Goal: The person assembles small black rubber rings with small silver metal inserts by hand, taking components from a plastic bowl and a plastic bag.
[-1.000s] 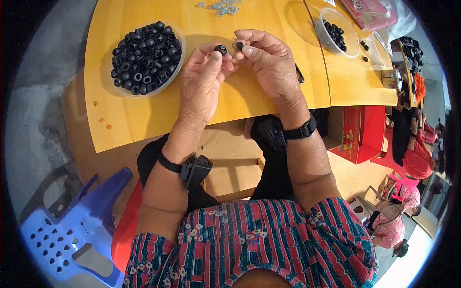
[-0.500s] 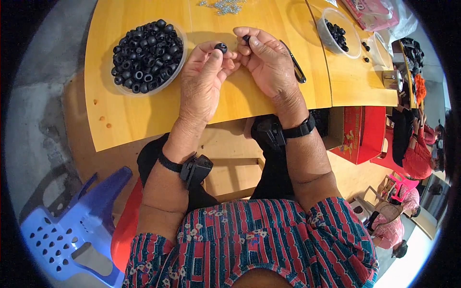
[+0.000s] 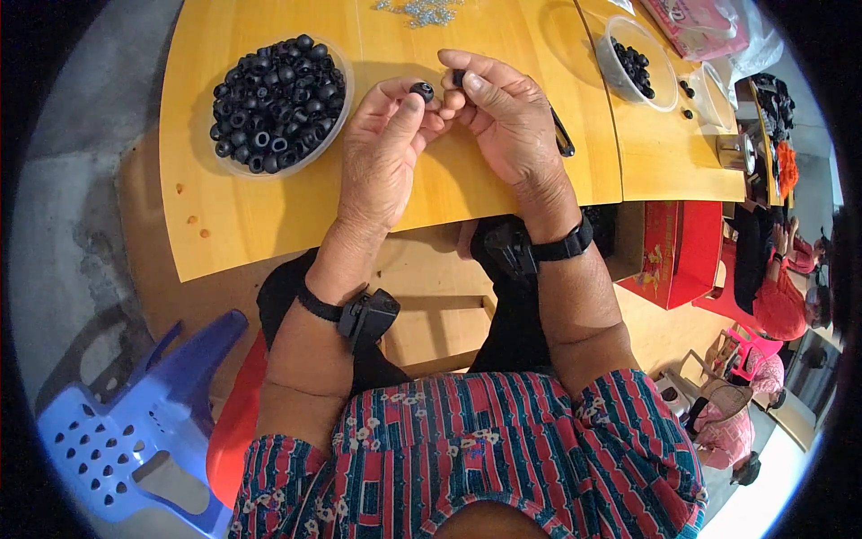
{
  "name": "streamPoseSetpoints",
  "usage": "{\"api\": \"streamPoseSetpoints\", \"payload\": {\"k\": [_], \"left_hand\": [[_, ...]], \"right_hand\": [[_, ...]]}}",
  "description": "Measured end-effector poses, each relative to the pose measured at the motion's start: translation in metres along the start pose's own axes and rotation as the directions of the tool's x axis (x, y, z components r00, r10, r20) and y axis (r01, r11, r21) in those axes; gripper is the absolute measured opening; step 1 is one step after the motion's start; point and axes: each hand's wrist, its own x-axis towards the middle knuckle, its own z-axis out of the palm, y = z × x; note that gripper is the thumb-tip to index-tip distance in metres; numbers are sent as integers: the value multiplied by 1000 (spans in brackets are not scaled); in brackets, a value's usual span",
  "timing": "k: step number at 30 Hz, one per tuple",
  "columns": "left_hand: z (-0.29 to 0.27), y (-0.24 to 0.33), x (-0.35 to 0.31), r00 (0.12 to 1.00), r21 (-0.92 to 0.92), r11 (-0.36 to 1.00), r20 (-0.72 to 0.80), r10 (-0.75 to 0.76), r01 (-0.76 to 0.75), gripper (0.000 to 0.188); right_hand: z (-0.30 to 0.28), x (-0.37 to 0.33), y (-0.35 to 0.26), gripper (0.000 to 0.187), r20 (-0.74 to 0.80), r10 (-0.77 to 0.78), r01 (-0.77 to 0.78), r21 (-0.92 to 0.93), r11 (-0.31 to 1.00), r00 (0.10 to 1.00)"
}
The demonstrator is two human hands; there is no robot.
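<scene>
A round black piece (image 3: 422, 91), hollow at one end like a bead or small knob, is pinched between thumb and forefinger of my left hand (image 3: 377, 162). Close beside it, my right hand (image 3: 512, 126) is closed on a smaller black piece (image 3: 459, 78), partly hidden by the fingers. The fingertips of both hands nearly meet above the table. Left of my left hand stands a clear round tub (image 3: 345, 108) heaped with similar hollow black pieces (image 3: 278, 103). A slim black tool (image 3: 563, 135) lies beside my right hand, partly covered by it.
Small silvery metal parts (image 3: 426, 11) lie at the table's far edge. To the right stand another clear tub (image 3: 669, 99) of black pieces, loose black pieces (image 3: 688, 114) and a metal can (image 3: 738, 153). A red box (image 3: 687, 256) sits below the table. A blue plastic chair (image 3: 126, 449) is at left.
The black piece in my left hand has shifted slightly right and turned, bringing it nearer the piece in my right hand. Both hands keep their grip.
</scene>
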Motion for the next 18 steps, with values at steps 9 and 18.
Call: {"api": "streamPoseSetpoints", "payload": {"k": [9,18], "left_hand": [[5,2,-1,1000,-21,1000,-23,2,-2,12],[-1,1,-1,1000,-10,1000,-24,-5,5,14]], "right_hand": [[-5,0,1,16,-16,22,-21,64,998,1000],[-6,-1,5,17,69,-9,7,29,1000,998]]}}
